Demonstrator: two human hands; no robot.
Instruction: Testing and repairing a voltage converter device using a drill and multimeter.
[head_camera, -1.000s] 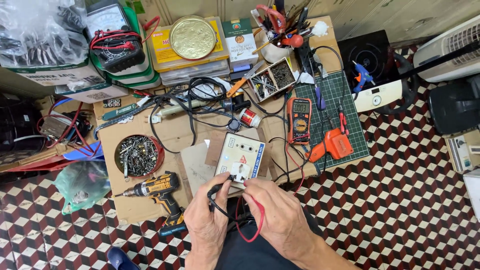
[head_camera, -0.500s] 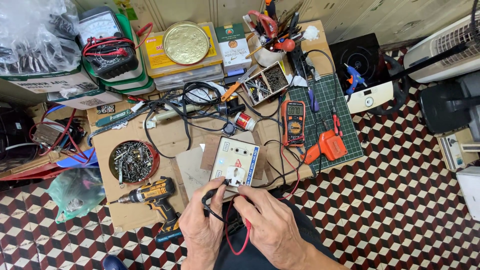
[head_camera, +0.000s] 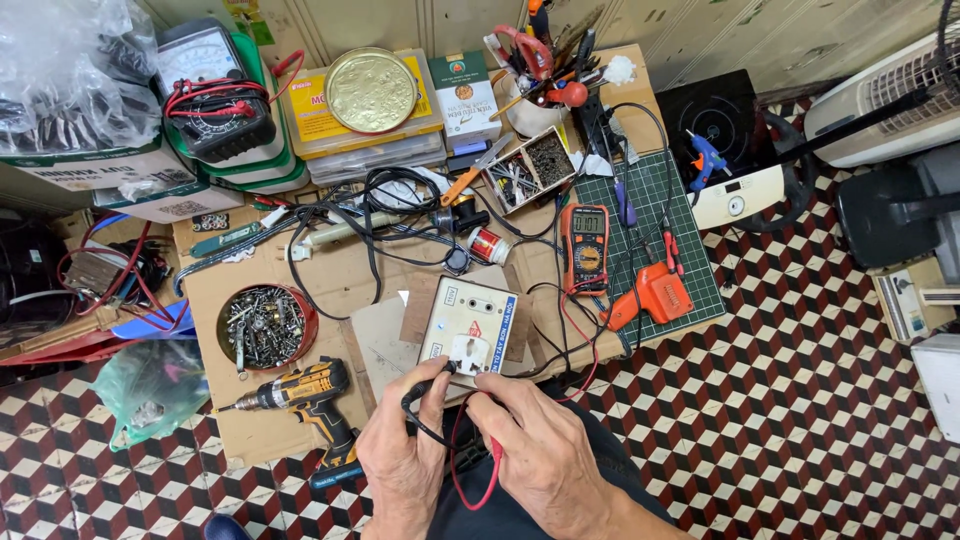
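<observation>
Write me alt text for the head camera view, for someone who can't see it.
Seen from above, the left hand holds a black probe and the right hand a red lead at a white socket box on a cluttered cardboard-covered table. Nearby lie an orange multimeter, a yellow cordless drill and a tin of screws.

left hand (head_camera: 405, 455) | black probe (head_camera: 428, 384) tip now touching white socket box (head_camera: 468, 330) | was just short

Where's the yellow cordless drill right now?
The drill lies at the lower left of the head view, below the tin of screws, just beside the left hand.
</observation>
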